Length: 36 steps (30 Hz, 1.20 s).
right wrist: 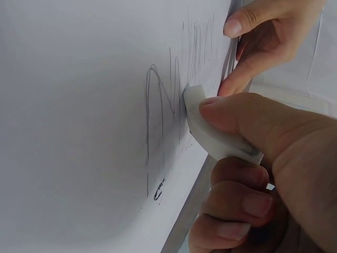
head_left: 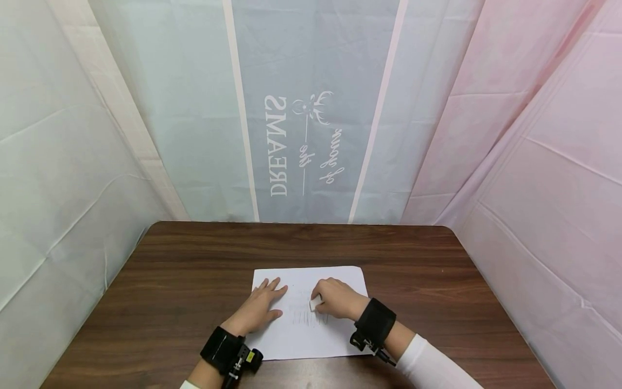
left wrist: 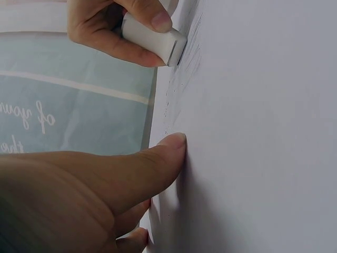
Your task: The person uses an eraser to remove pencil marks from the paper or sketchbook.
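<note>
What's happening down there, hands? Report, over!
Left hand spread on the rectangular white paper sheet. Right hand pinching a white block-shaped eraser among thin grey pencil lines. Dark crumb-like bits nearby; nothing seen blocking the eraser.

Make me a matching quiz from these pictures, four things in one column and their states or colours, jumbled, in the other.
Things:
1. Left hand
2. Right hand
3. Paper
4. Table

States or colours:
A. Brown, with a wood grain
B. Gripping a white eraser
C. White, marked with thin dark lines
D. Spread out, resting on the sheet

Right pairs: 1-D, 2-B, 3-C, 4-A.
</note>
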Each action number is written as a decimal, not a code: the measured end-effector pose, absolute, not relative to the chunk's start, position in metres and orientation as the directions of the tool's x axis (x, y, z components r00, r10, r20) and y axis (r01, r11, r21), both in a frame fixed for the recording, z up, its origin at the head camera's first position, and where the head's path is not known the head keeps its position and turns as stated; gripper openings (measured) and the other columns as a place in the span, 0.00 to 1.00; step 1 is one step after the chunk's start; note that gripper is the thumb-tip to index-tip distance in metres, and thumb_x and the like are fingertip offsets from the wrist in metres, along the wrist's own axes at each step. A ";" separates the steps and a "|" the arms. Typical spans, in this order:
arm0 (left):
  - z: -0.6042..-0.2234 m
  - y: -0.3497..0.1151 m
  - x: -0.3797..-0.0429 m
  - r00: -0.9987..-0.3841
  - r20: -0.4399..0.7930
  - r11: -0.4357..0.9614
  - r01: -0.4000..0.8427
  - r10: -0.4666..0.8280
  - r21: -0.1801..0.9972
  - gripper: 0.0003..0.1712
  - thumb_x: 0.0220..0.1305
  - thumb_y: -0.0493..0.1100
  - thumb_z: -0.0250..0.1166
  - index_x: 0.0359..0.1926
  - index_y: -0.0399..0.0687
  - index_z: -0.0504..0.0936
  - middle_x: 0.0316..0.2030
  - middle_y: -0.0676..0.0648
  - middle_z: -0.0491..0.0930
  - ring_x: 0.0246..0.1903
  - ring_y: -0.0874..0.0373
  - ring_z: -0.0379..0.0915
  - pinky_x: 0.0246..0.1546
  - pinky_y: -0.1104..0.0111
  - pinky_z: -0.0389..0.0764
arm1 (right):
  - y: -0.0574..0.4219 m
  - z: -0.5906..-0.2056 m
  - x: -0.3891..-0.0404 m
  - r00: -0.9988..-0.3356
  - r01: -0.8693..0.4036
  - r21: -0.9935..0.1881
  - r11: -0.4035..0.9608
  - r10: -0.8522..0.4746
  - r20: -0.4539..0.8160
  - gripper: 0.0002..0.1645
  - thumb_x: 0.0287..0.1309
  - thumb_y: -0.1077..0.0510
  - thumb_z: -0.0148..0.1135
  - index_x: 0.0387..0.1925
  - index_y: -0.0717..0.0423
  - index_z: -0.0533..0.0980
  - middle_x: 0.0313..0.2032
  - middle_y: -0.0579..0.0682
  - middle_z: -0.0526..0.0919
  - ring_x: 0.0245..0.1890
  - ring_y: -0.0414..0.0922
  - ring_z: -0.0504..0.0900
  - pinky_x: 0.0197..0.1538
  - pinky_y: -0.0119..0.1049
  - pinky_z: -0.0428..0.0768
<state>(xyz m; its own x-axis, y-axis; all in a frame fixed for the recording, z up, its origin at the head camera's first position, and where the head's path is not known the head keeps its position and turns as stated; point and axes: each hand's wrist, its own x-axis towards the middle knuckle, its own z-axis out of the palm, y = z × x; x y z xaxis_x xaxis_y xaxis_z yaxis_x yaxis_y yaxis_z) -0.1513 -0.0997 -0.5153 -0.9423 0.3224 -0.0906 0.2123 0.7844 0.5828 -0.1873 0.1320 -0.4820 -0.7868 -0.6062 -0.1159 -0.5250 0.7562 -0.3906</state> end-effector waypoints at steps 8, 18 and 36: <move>-0.516 -0.099 -0.151 -0.945 -0.094 0.788 0.204 0.314 0.581 0.32 0.62 0.38 0.71 0.67 0.41 0.76 0.75 0.34 0.62 0.76 0.30 0.50 0.74 0.36 0.54 | 0.134 -0.482 -0.188 -0.790 -0.520 -0.387 0.762 -0.601 -0.122 0.13 0.53 0.64 0.73 0.42 0.60 0.87 0.41 0.53 0.90 0.25 0.34 0.73 0.29 0.26 0.73; -0.515 -0.100 -0.151 -0.945 -0.094 0.787 0.204 0.313 0.582 0.32 0.62 0.38 0.71 0.67 0.41 0.76 0.75 0.34 0.62 0.76 0.30 0.49 0.74 0.36 0.54 | 0.135 -0.479 -0.186 -0.790 -0.520 -0.389 0.761 -0.601 -0.121 0.13 0.53 0.64 0.73 0.42 0.61 0.87 0.42 0.54 0.90 0.24 0.35 0.72 0.28 0.26 0.72; -0.515 -0.099 -0.151 -0.946 -0.096 0.788 0.200 0.311 0.582 0.32 0.62 0.38 0.71 0.68 0.41 0.76 0.75 0.34 0.62 0.77 0.31 0.50 0.74 0.37 0.54 | 0.140 -0.480 -0.187 -0.786 -0.535 -0.375 0.757 -0.609 -0.109 0.14 0.53 0.63 0.74 0.43 0.61 0.87 0.43 0.54 0.90 0.26 0.35 0.72 0.30 0.26 0.73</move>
<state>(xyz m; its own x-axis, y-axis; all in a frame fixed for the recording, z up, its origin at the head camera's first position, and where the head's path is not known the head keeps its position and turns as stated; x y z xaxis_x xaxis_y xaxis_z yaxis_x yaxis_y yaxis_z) -0.1509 -0.0993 -0.5147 -0.9457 0.3106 -0.0958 0.2000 0.7884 0.5818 -0.1868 0.1396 -0.4804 -0.7857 -0.6090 -0.1085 -0.5349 0.7570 -0.3754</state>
